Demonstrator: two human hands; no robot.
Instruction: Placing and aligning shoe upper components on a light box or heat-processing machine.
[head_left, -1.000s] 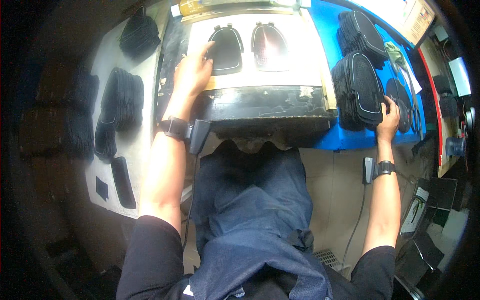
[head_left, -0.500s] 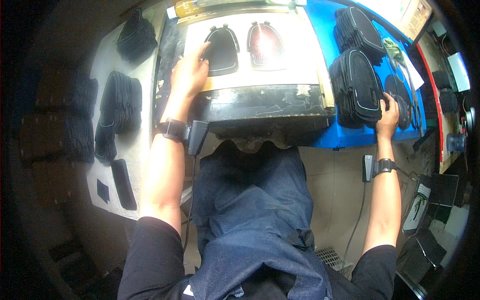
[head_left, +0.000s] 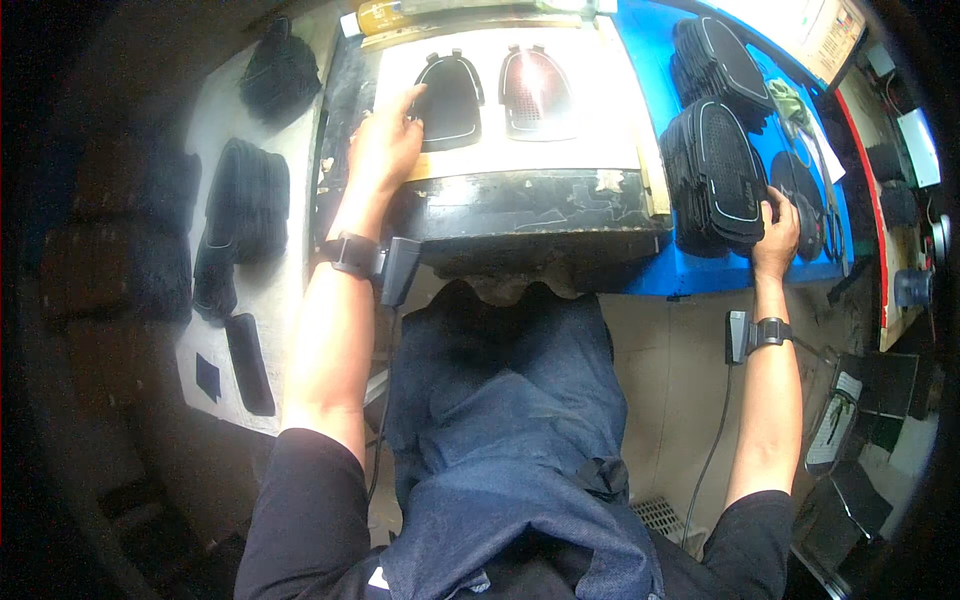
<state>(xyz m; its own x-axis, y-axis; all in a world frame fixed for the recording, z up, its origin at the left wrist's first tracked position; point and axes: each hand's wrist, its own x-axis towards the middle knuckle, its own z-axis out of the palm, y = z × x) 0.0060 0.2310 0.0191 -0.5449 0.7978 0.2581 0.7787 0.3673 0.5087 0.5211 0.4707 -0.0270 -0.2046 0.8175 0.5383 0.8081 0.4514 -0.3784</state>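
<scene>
Two rounded black pads with pale edging lie on a white board (head_left: pixel 490 140). My left hand (head_left: pixel 387 140) is open beside the left pad (head_left: pixel 447 105), its outstretched index finger at the pad's left edge. A bright reddish glare covers part of the right pad (head_left: pixel 535 95), which has a dotted surface. On the blue table (head_left: pixel 690 270), my right hand (head_left: pixel 778 235) has its fingers bent against the right edge of a near stack of black pads (head_left: pixel 715 180), closed on that edge. The fingertips are partly hidden there.
Behind the near stack stands another stack of black pads (head_left: pixel 720 65). Dark pieces (head_left: pixel 797 190) and a greenish cloth (head_left: pixel 788 100) lie to the right. More black stacks (head_left: pixel 245 200) stand on the pale left table (head_left: pixel 210 385). Cables hang from both wrist devices.
The view has shifted slightly, so the left hand and the board sit a little farther right. Both hands keep their places at the pad and the stack.
</scene>
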